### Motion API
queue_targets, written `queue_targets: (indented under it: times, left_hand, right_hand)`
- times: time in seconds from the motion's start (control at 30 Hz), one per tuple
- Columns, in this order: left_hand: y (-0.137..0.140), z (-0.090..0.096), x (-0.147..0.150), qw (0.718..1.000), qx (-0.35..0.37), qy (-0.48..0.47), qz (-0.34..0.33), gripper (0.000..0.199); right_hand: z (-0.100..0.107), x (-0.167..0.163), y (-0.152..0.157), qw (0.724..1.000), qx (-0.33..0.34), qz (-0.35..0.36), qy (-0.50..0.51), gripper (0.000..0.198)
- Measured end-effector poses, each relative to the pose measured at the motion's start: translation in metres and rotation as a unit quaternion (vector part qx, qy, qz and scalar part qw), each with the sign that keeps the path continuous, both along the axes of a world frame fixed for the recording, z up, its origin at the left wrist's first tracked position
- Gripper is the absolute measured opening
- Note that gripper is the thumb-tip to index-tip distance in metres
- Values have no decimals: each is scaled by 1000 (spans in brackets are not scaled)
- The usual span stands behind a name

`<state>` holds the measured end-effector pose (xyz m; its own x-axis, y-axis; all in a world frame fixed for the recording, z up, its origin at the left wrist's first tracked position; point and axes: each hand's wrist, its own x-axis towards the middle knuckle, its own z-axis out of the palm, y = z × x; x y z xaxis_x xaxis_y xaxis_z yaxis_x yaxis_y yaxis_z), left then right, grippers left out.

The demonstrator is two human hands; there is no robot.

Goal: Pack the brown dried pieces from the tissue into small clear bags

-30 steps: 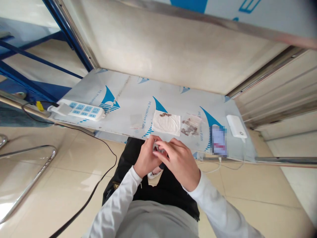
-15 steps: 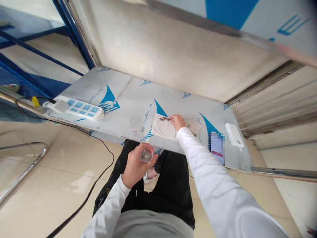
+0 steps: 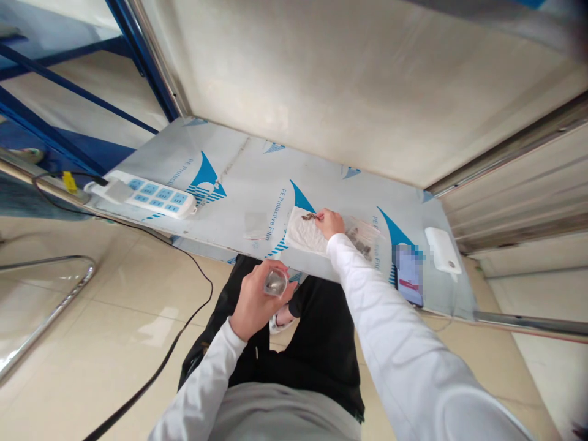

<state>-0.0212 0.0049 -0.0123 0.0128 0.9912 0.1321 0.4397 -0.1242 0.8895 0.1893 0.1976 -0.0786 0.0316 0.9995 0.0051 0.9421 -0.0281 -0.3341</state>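
My left hand (image 3: 258,300) is wrapped around a small clear plastic cup (image 3: 276,283), held over my lap just off the table's front edge. Something greyish shows at the cup's bottom, too small to name. On the table lies a white paper tissue (image 3: 304,234) with small dark brown bits (image 3: 307,217) along its far edge. My right hand (image 3: 330,223) reaches over the tissue, its fingers pinched together at those bits; what lies between the fingertips is hidden. Right beside that hand is a clear plastic bag (image 3: 362,239) with brownish pieces in it.
A white power strip (image 3: 154,197) with a plugged-in cable sits at the table's left. On the right lie a phone (image 3: 408,275) and a white box-shaped device (image 3: 442,250). The table (image 3: 248,177) wears printed protective film. A wall (image 3: 294,92) stands behind.
The view has shifted a little. My right hand stays pinched at the brown bits, and the bag beside it shows more. My left hand still holds the cup.
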Motion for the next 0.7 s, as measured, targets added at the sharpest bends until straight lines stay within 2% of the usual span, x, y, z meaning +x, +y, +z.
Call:
queue_targets:
  times: [0.1,0.17,0.23,0.3,0.4,0.5,0.6,0.63,0.7]
  left_hand:
    - [-2,4,-1,1000,4,-5,0,21]
    - [-3,5,-1,1000,15,-12,-6,21]
    - [-4,6,-1,999,28,-26,-12,21]
    - [-3,5,2,998,42,-51,-22,21]
    - [-2,5,9,992,58,-97,-47,23]
    - [-1,3,19,990,61,-102,-71,23]
    - [-1,-1,27,992,59,-78,-81,26]
    - [-1,-3,29,993,56,-73,-79,27]
    - [-1,-6,30,994,43,-65,-70,25]
  right_hand:
    - [14,-6,-7,1000,10,-14,10,10]
    - [37,-12,-28,998,36,-13,45,11]
    - [69,-22,-66,988,92,6,124,14]
    - [102,-33,-116,966,139,57,209,12]
    - [135,-52,-182,956,113,143,232,8]
    - [140,-64,-209,966,87,182,159,9]
    - [138,-62,-208,975,65,209,47,5]
    - [137,-59,-204,972,58,223,36,7]
    - [135,-48,-192,961,38,261,81,11]
